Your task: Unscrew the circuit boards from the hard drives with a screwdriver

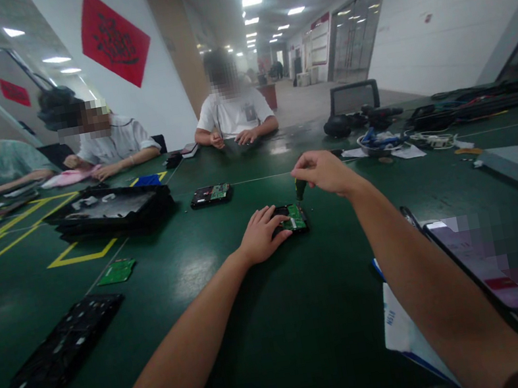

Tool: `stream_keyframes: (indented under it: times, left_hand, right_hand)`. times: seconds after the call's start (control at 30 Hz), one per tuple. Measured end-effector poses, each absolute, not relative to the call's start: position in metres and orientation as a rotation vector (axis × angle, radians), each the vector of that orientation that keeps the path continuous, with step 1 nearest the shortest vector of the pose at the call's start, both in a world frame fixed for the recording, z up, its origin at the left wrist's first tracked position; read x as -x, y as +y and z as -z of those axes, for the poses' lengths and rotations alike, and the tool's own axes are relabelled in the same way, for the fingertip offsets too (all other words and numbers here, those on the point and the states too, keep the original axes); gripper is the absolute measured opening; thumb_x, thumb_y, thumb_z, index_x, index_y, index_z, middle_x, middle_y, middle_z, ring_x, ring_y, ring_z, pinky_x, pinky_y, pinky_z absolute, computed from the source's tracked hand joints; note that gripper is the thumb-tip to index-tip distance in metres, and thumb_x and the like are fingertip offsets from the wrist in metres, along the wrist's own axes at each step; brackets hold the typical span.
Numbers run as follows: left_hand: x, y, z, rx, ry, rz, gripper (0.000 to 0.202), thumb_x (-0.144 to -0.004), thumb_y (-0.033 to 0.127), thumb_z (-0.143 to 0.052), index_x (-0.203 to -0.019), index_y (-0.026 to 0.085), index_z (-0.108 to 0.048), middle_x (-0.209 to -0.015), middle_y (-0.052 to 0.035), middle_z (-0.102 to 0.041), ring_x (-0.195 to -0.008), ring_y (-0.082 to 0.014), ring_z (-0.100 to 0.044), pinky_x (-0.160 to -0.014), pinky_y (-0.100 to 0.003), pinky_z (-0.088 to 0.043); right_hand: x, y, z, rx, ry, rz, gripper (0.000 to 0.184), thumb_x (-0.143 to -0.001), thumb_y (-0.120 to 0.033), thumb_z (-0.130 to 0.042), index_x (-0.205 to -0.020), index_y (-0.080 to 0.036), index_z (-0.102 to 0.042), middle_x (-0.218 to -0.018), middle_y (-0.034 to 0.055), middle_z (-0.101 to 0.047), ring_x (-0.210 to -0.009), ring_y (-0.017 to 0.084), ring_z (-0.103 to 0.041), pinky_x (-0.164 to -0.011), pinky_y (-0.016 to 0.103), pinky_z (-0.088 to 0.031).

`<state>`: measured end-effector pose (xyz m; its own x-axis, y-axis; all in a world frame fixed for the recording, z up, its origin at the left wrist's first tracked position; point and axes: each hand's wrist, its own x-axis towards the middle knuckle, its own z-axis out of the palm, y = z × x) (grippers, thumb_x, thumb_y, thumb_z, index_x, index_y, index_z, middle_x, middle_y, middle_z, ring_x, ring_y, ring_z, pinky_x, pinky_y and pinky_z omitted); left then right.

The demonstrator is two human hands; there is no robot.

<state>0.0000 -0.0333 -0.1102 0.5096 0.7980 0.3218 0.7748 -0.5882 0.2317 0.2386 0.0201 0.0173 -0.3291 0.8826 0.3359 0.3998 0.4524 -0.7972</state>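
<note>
The left hand (261, 234) lay on the green desk (272, 325) with its fingers loosely spread. The fingertips rested on the near left edge of a small black device (294, 218), pressing on it rather than closing round it. The device lay flat near the middle of the desk, just ahead of both forearms, with a green circuit board showing on its upper face.

The right hand (325, 172) hovered just beyond and to the right of the device. It was closed around a green-handled screwdriver (300, 189), which pointed down toward the far right corner of the board. I could not tell whether the tip touched it.

A second black device (210, 194) with the same green board lay farther off to the left, well apart from the first. A shallow black tray (111, 210) sat to its left. A loose green circuit board (116, 271) lay nearer, and a black plastic panel (67, 341) lay flat at the near left.

A phone (472, 263) and some papers (406, 328) lay by the right forearm. Three other people sat along the far and left sides of the desk, their hands resting on it.
</note>
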Motion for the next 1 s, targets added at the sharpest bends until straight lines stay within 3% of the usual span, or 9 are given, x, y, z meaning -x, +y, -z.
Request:
stream_keyframes:
  times: [0.27, 0.37, 0.5, 0.6, 0.73, 0.83, 1.0]
  left_hand:
    - [-0.0005, -0.0337, 0.1103, -2.670, 1.397, -0.617, 0.047, -0.099, 0.059, -0.049, -0.136, 0.031, -0.061, -0.162, -0.0072, -0.039, -0.153, -0.0317, -0.031, -0.124, -0.057, -0.025]
    - [-0.0003, -0.0338, 0.1104, -2.679, 1.401, -0.614, 0.048, -0.100, 0.060, -0.048, -0.136, 0.031, -0.060, -0.162, -0.0076, -0.040, -0.153, -0.0315, -0.031, -0.124, -0.057, -0.025]
    - [0.0000, -0.0332, 0.1110, -2.686, 1.398, -0.621, 0.049, -0.100, 0.060, -0.047, -0.137, 0.030, -0.060, -0.162, -0.0086, -0.039, -0.153, -0.0319, -0.030, -0.124, -0.057, -0.025]
    - [-0.0001, -0.0328, 0.1117, -2.689, 1.396, -0.614, 0.048, -0.100, 0.059, -0.048, -0.137, 0.030, -0.060, -0.162, -0.0092, -0.039, -0.153, -0.0322, -0.030, -0.124, -0.057, -0.025]
    - [-0.0004, -0.0327, 0.1119, -2.687, 1.400, -0.611, 0.048, -0.100, 0.059, -0.048, -0.137, 0.030, -0.060, -0.163, -0.0088, -0.039, -0.153, -0.0321, -0.031, -0.124, -0.057, -0.025]
    - [-0.0005, -0.0325, 0.1119, -2.684, 1.400, -0.613, 0.049, -0.100, 0.060, -0.048, -0.137, 0.030, -0.060, -0.162, -0.0088, -0.039, -0.153, -0.0323, -0.031, -0.124, -0.058, -0.025]
    - [-0.0003, -0.0324, 0.1118, -2.684, 1.396, -0.617, 0.048, -0.100, 0.059, -0.049, -0.137, 0.031, -0.060, -0.162, -0.0082, -0.039, -0.153, -0.0321, -0.031, -0.123, -0.058, -0.025]
  right_hand:
    - [-0.2345, 0.0125, -0.0205, 0.959, -1.928, -0.909, 0.021, -0.095, -0.039, -0.062, -0.095, -0.019, -0.069, -0.099, 0.0090, -0.074, -0.060, 0.012, -0.059, -0.051, 0.029, -0.045]
    - [-0.2354, 0.0153, -0.0186, 0.970, -1.932, -0.896, 0.021, -0.094, -0.038, -0.062, -0.098, -0.019, -0.071, -0.094, 0.0084, -0.073, -0.062, 0.013, -0.060, -0.054, 0.029, -0.046]
    - [-0.2371, 0.0201, -0.0164, 1.043, -1.929, -0.763, 0.020, -0.087, -0.039, -0.071, -0.087, -0.019, -0.070, -0.084, 0.0064, -0.072, -0.070, 0.016, -0.060, -0.060, 0.029, -0.047]
    - [-0.2370, 0.0201, -0.0168, 1.105, -1.924, -0.745, 0.017, -0.084, -0.034, -0.073, -0.083, -0.018, -0.069, -0.080, 0.0057, -0.071, -0.065, 0.014, -0.059, -0.057, 0.028, -0.044]
    - [-0.2348, 0.0147, -0.0197, 1.081, -1.920, -0.851, 0.016, -0.092, -0.034, -0.065, -0.088, -0.018, -0.068, -0.091, 0.0076, -0.075, -0.051, 0.009, -0.051, -0.048, 0.027, -0.039]
    - [-0.2334, 0.0115, -0.0208, 1.005, -1.934, -0.931, 0.021, -0.097, -0.035, -0.058, -0.093, -0.018, -0.069, -0.099, 0.0095, -0.075, -0.053, 0.009, -0.056, -0.047, 0.026, -0.041]
    - [-0.2340, 0.0127, -0.0201, 0.960, -1.967, -0.946, 0.022, -0.097, -0.036, -0.059, -0.099, -0.018, -0.071, -0.089, 0.0075, -0.073, -0.059, 0.012, -0.059, -0.051, 0.026, -0.043]
